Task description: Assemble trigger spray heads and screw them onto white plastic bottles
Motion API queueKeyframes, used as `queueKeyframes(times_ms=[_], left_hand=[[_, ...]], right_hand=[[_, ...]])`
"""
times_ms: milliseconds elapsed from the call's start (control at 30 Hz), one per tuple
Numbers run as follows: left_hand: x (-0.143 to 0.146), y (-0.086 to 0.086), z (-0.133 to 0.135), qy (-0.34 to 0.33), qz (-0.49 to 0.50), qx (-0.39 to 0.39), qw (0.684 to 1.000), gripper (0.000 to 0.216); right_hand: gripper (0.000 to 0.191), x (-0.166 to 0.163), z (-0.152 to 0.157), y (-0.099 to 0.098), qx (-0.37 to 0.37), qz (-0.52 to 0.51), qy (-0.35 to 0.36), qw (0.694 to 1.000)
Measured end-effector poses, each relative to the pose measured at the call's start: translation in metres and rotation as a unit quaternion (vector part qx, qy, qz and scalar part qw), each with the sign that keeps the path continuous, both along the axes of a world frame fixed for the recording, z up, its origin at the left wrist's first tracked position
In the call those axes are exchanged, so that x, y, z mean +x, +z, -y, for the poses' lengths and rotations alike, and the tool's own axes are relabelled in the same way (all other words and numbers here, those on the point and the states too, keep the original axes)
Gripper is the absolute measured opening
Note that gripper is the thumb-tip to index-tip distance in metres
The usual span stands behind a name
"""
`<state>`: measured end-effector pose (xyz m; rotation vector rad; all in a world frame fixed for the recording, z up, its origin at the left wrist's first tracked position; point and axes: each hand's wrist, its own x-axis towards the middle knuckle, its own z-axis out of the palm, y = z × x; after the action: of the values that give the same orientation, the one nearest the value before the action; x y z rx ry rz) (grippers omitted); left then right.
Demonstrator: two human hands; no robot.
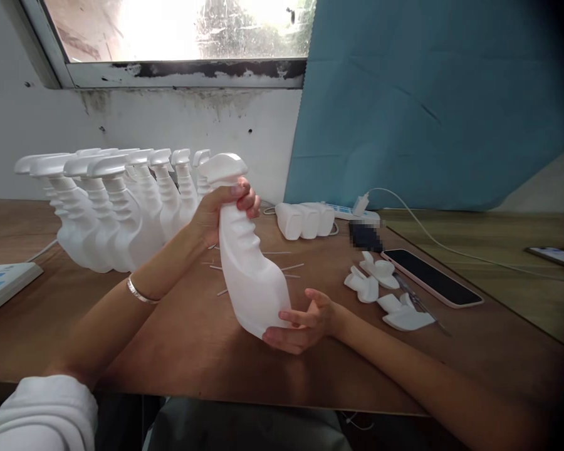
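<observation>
A white spray bottle [254, 275] with its spray head [223, 166] on top is held tilted above the brown table. My left hand [225, 207] wraps round its neck just under the head, fingers closed. Low on the bottle's right side, my right hand [305, 322] touches the base with its fingers spread apart, supporting it from below. Behind my left forearm stand several similar white spray bottles [136, 219] with heads on. Thin white tubes [291, 268] lie on the table behind the held bottle, partly hidden by it.
Several loose white spray heads [407, 313] lie at the right, beside a thin metal tool [423, 304] and a pink-edged phone [432, 275]. White bottles [305, 220] lie at the back near a power strip [357, 214]. Another power strip [9, 285] sits at the left edge.
</observation>
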<state>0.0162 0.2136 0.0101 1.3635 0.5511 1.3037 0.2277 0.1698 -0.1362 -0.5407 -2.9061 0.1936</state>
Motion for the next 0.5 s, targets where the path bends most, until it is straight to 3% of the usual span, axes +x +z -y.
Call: queueKeyframes(times_ms=[100,167,300,367,500], left_hand=[[0.009,-0.004,-0.002,-0.056,-0.030,0.019,0.998,0.045],[0.015,-0.007,-0.005,-0.139,-0.055,0.051,0.987,0.051],[0.024,-0.010,-0.017,-0.310,-0.079,0.138,0.937,0.056],[0.025,-0.011,-0.019,-0.324,-0.085,0.145,0.931,0.054],[0.020,-0.011,-0.009,-0.283,-0.069,0.128,0.948,0.064]], right_hand=[[0.031,-0.006,0.004,0.001,0.062,-0.059,0.016,0.996],[0.033,-0.013,0.008,0.001,0.166,-0.109,0.051,0.979],[0.026,-0.023,0.013,0.003,0.414,-0.209,0.159,0.871],[0.021,-0.024,0.014,0.004,0.443,-0.219,0.173,0.852],[0.025,-0.023,0.015,0.003,0.421,-0.194,0.177,0.868]])
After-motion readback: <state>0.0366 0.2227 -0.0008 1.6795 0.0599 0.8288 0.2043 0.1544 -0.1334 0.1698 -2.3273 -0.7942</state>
